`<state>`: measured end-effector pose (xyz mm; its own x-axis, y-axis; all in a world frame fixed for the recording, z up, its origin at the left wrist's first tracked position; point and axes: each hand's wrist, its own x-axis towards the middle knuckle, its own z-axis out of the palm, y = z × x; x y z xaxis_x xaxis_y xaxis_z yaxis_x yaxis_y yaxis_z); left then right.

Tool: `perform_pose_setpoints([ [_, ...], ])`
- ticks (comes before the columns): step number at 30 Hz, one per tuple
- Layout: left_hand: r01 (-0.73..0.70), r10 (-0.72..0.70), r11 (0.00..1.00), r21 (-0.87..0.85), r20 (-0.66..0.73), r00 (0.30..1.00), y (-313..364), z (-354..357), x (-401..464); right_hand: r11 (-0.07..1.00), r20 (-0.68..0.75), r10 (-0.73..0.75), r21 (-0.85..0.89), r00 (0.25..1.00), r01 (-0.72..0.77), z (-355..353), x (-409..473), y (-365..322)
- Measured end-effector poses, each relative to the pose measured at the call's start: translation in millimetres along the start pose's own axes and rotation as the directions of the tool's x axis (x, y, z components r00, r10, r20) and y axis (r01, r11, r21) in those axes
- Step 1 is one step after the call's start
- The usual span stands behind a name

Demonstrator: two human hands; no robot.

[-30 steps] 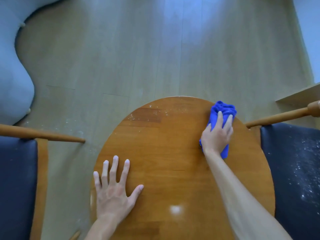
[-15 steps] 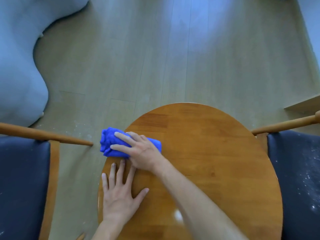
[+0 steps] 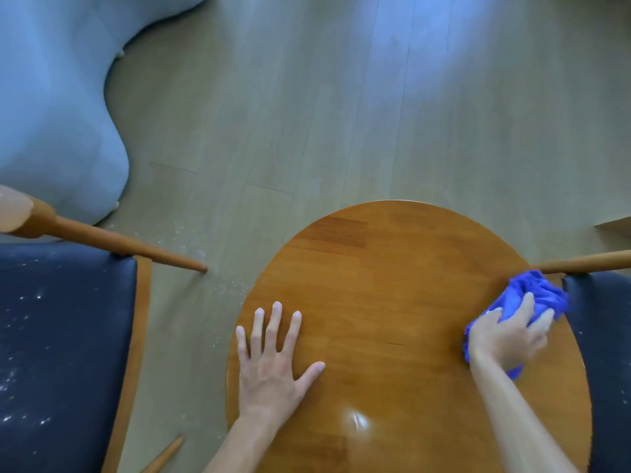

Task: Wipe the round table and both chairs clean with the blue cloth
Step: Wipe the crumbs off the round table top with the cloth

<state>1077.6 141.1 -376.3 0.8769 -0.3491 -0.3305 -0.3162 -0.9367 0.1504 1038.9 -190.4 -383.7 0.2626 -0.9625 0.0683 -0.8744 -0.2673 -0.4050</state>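
On the round wooden worktop [image 3: 392,285], toward its left edge, the left hand [image 3: 273,363] lies flat, palm down, fingers straight and spread, holding nothing. Across at the right rim the right hand [image 3: 508,336] presses down on the blue cloth [image 3: 532,295], its fingers curled over the bunched fabric — the cloth sits partly on the wood and partly over the edge, just beside the dark seat of the right chair [image 3: 607,353]. A wooden chair rail [image 3: 587,262] runs out past the cloth's far end; whether they touch cannot be told.

The worktop shines, with a bright glare spot near the person's side. To the left, well apart from the worktop, the left chair [image 3: 61,336] shows a dark blue seat flecked with white specks, a wooden frame and a tapered wooden rail pointing toward the worktop. White crumbs [image 3: 218,285] dot the pale plank floor [image 3: 341,114] between that chair and the worktop. A pale blue upholstered piece [image 3: 51,114] fills the upper left corner.
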Motion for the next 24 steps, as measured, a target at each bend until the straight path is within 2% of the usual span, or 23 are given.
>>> perform_pose_setpoints([
  [2, -0.004, 0.004, 1.0, -0.007, -0.017, 1.0, -1, 1, 0, 0.982, 0.071, -0.187, 0.027, 0.98, 0.185, 16, -39, -38],
  [4, 0.002, -0.003, 0.999, -0.039, -0.027, 1.0, -1, -1, 0, 0.93, 0.198, -0.368, 0.081, 0.909, 0.359, 26, -93, -75],
  [6, 0.023, -0.029, 0.99, -0.14, -0.042, 0.999, 0, -6, 0, 0.863, 0.267, -0.505, 0.155, 0.821, 0.481, 25, -151, -102],
  [9, 0.103, -0.163, 0.922, -0.373, -0.133, 0.978, 4, -22, 3, 0.793, 0.393, -0.609, 0.312, 0.689, 0.523, 6, -198, -112],
  [10, 0.121, -0.213, 0.888, -0.443, -0.162, 0.964, 7, -29, 6, 0.781, 0.45, -0.623, 0.408, 0.64, 0.473, -2, -196, -107],
  [12, 0.096, -0.236, 0.859, -0.503, -0.221, 0.946, 21, -44, 16, 0.725, 0.466, -0.686, 0.498, 0.558, 0.476, -16, -174, -86],
  [13, 0.065, -0.206, 0.869, -0.491, -0.238, 0.949, 32, -49, 21, 0.721, 0.447, -0.692, 0.482, 0.567, 0.499, -21, -159, -70],
  [14, 0.04, -0.167, 0.888, -0.459, -0.24, 0.956, 45, -52, 26, 0.746, 0.425, -0.663, 0.432, 0.616, 0.506, -24, -142, -53],
  [16, 0.045, -0.122, 0.929, -0.368, -0.19, 0.974, 74, -49, 36, 0.803, 0.367, -0.595, 0.245, 0.715, 0.543, -25, -110, -13],
  [17, 0.071, -0.128, 0.942, -0.328, -0.156, 0.98, 87, -45, 40, 0.82, 0.362, -0.567, 0.161, 0.74, 0.549, -25, -99, 5],
  [19, 0.123, -0.157, 0.955, -0.27, -0.108, 0.982, 109, -36, 46, 0.824, 0.388, -0.543, 0.076, 0.745, 0.561, -25, -91, 28],
  [21, 0.101, -0.129, 0.968, -0.228, -0.11, 0.985, 123, -27, 47, 0.807, 0.396, -0.56, 0.063, 0.728, 0.587, -20, -89, 38],
  [24, -0.124, 0.108, 0.982, -0.141, -0.119, 0.987, 140, -12, 28, 0.813, 0.357, -0.559, 0.056, 0.749, 0.58, -13, -92, 41],
])
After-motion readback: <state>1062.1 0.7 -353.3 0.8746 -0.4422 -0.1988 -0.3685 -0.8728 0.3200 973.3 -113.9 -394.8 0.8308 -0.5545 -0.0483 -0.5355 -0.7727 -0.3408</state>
